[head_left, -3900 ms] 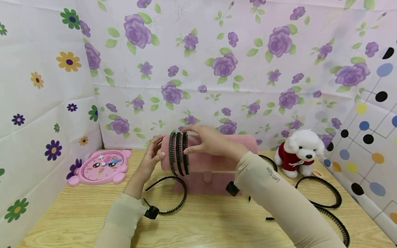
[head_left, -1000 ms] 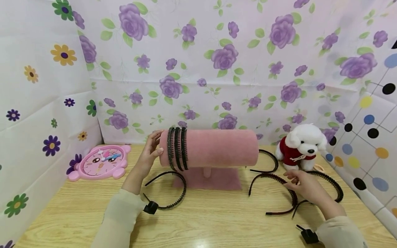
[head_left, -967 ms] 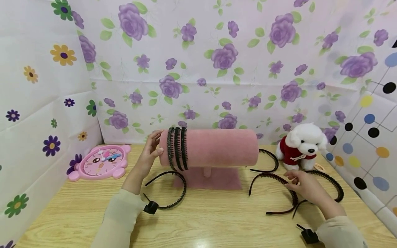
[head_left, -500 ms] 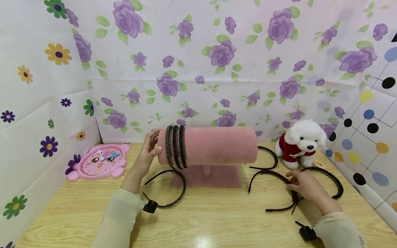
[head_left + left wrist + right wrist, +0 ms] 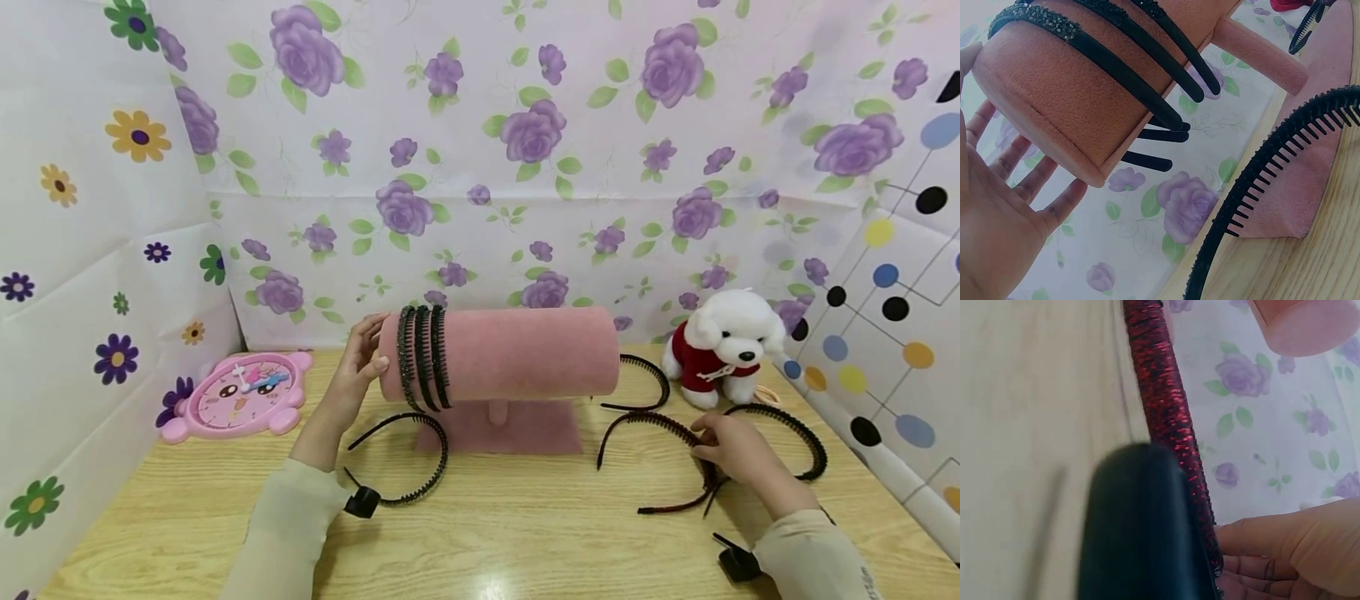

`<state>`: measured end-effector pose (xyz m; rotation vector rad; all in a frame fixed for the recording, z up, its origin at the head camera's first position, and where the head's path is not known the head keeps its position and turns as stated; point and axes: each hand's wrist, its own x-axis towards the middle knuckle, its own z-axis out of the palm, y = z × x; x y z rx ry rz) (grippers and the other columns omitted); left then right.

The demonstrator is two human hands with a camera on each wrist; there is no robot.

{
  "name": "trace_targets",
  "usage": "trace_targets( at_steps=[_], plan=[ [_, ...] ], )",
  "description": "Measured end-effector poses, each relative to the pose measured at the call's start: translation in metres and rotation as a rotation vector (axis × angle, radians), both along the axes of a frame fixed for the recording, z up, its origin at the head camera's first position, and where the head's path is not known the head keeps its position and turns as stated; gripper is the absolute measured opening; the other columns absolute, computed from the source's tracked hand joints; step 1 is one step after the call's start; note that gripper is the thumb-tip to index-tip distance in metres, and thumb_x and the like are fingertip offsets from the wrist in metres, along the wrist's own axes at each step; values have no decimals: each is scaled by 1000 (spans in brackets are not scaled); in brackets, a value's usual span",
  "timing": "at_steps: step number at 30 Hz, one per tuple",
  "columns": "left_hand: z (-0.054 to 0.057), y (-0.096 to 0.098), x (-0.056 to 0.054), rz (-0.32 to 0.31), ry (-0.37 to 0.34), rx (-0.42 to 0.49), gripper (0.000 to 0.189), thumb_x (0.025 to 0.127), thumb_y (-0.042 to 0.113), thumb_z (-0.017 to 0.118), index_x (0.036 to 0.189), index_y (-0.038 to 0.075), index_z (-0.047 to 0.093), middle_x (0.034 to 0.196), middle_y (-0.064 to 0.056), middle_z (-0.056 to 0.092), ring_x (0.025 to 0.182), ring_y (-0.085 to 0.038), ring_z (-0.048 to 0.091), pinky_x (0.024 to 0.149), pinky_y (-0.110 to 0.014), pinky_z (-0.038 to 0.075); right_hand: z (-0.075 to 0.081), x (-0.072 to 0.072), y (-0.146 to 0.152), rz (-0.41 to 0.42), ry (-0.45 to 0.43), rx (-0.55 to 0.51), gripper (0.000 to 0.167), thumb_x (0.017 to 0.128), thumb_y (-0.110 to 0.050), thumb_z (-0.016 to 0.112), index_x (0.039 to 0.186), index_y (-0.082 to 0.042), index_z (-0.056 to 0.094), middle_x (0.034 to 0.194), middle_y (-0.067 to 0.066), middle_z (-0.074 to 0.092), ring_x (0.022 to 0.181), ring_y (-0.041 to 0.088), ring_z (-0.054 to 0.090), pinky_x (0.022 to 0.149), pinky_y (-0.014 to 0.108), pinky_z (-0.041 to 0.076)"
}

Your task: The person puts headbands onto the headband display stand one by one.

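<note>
Left hand (image 5: pixel 357 375): touching the left end of the pink roll (image 5: pixel 525 354); fingers are standing spread along the rim, thumb is resting at the front edge.

Right hand (image 5: pixel 738 454): pinching the red headband (image 5: pixel 1161 394) between thumb and fingers. The red headband is lying low over the table (image 5: pixel 487 521), right of the roll; whether it is touching the wood, cannot tell.

Three black headbands (image 5: pixel 1147 47): sitting side by side around the roll, near its left end; the outermost is showing coarse glitter.

Pink base (image 5: pixel 540 433): standing on the table, supporting the roll by a short post (image 5: pixel 498 412).

Toothed headband (image 5: pixel 1232 194): lying on the table in front of the base's left side.

Rear headband (image 5: pixel 664 382): lying behind the red headband, just beside the roll's right end.

Outer headband (image 5: pixel 817 446): lying farthest right, beyond the right hand.

Toy dog (image 5: pixel 731 325): sitting behind the outer headband, wearing a red top.

Pink clock (image 5: pixel 243 398): lying at far left.

Flowered cloth (image 5: pixel 465 158): hanging behind everything.
</note>
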<state>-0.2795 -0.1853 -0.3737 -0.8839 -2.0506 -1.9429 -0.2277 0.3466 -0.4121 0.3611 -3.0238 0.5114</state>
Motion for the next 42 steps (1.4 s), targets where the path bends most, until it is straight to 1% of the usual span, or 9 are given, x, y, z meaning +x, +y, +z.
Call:
trace_targets(
  at_steps=[6, 8, 11, 15, 20, 27, 34, 39, 42],
  plan=[
    [0, 1, 1, 0, 4, 5, 57, 97, 13, 44, 150, 16, 24, 145, 8, 36, 129, -8, 40, 96, -19, 43, 7, 2, -2, -38, -27, -20, 24, 80, -9, 73, 97, 7, 67, 82, 13, 69, 75, 27, 65, 65, 41, 51],
    [0, 2, 1, -2, 6, 7, 57, 97, 13, 44, 150, 16, 24, 144, 8, 36, 129, -8, 40, 96, -19, 43, 8, 3, -2, -47, -36, -30, 23, 81, -9, 72, 97, 7, 67, 83, 14, 69, 75, 27, 65, 65, 40, 51],
    [0, 2, 1, -4, 9, 8, 57, 96, 13, 44, 150, 15, 24, 144, 8, 36, 128, -8, 40, 96, -19, 43, 10, 4, -2, -54, -42, -46, 22, 82, -10, 71, 97, 6, 67, 81, 11, 69, 72, 22, 63, 63, 36, 49],
    [1, 3, 1, -5, 8, 8, 57, 96, 12, 44, 150, 15, 24, 144, 8, 37, 128, -8, 40, 96, -19, 43, 11, 5, -3, -49, -23, -58, 22, 82, -14, 72, 97, 3, 69, 79, 5, 67, 69, 14, 58, 61, 32, 45],
    [1, 2, 1, -8, 7, 14, 57, 96, 12, 44, 150, 15, 24, 144, 9, 37, 127, -8, 41, 95, -19, 43, 13, 5, -5, -37, -8, -69, 21, 82, -14, 72, 96, 1, 69, 79, 4, 65, 69, 13, 55, 61, 32, 44],
    [0, 1, 1, -7, 5, 18, 57, 96, 10, 43, 149, 16, 24, 144, 9, 37, 127, -8, 41, 95, -19, 43, 18, 6, -8, -34, -38, -110, 17, 85, -13, 69, 97, 0, 68, 83, 5, 66, 73, 14, 57, 62, 31, 44],
    [0, 1, 2, -4, 5, 23, 56, 96, 10, 43, 149, 18, 25, 144, 9, 37, 127, -8, 41, 95, -19, 43, 25, 9, -11, -28, -20, -141, 18, 87, -14, 68, 98, 0, 67, 91, 13, 70, 79, 24, 64, 62, 32, 48],
    [0, 2, 2, 3, 5, 17, 56, 97, 11, 44, 149, 19, 25, 144, 10, 37, 127, -8, 41, 96, -19, 42, 27, 12, -11, -25, -44, -198, 19, 88, -12, 66, 101, 1, 65, 93, 15, 69, 77, 18, 63, 58, 27, 48],
    [0, 2, 3, 10, 1, 11, 56, 97, 12, 44, 149, 19, 25, 144, 10, 37, 128, -7, 40, 96, -19, 42, 27, 13, -11, -19, -64, -240, 21, 89, -13, 65, 103, 3, 63, 92, 14, 69, 73, 13, 61, 54, 25, 48]
  ],
)
